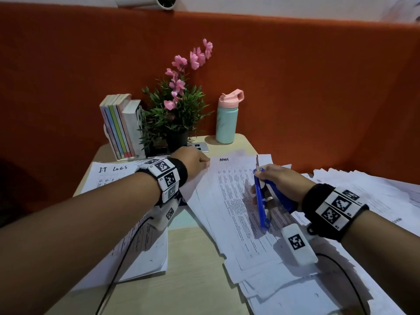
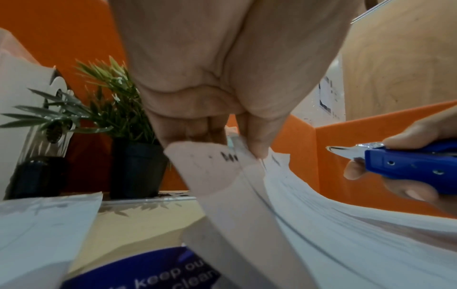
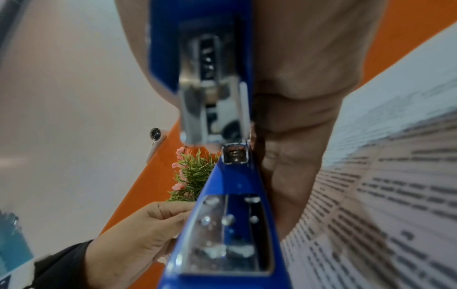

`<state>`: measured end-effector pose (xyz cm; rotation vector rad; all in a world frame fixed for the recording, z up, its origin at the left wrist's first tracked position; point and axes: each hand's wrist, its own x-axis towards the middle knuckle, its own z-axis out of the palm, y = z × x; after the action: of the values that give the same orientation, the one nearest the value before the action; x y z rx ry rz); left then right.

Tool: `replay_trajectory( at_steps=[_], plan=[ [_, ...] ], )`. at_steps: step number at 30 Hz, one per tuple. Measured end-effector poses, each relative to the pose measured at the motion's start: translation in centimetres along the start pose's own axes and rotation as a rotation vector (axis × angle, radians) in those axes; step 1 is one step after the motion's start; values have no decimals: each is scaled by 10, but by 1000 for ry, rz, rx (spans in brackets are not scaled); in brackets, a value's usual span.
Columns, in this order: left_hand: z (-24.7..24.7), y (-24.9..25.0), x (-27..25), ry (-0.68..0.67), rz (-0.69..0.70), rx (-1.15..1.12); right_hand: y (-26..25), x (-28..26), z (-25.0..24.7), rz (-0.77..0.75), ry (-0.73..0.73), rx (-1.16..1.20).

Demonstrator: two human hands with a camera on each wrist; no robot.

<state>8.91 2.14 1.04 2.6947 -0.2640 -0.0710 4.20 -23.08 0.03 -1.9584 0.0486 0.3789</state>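
Under left hand (image 1: 193, 162), sheet (image 2: 212, 168) lettering blurred; stapler (image 1: 261, 201) half-hidden by right hand (image 1: 280, 180)

On the table (image 1: 193, 258)

At the back, left to right: books (image 1: 120, 126), plant (image 1: 175, 110), bottle (image 1: 227, 119). In front: small paper pile (image 1: 109, 176) left, big paper pile (image 1: 231, 212) right. Left hand (image 1: 193, 164) at the far corner of the big paper pile, right hand (image 1: 279, 180) with stapler (image 1: 261, 201) over its middle.

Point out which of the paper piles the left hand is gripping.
The middle stack, printed with dense text: the left hand pinches its far left corner. The I-T LOGS pile lies left of it, the loose heap right of it, neither gripped.
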Motion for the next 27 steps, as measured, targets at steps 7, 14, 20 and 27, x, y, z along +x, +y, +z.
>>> replay_trajectory(
  at_steps=[7,14,20,27],
  plan=[
    [-5,-2,-12,-101,-151,-200,-12,-8,7,-213,44,-377],
    [19,12,-42,-343,-53,197,-21,-17,19,-332,-132,-973],
    [20,20,-25,-258,261,437,-11,-18,19,-311,-273,-1197],
    [40,8,-6,-390,277,529,-5,-11,22,-305,-313,-1325]
  ],
)
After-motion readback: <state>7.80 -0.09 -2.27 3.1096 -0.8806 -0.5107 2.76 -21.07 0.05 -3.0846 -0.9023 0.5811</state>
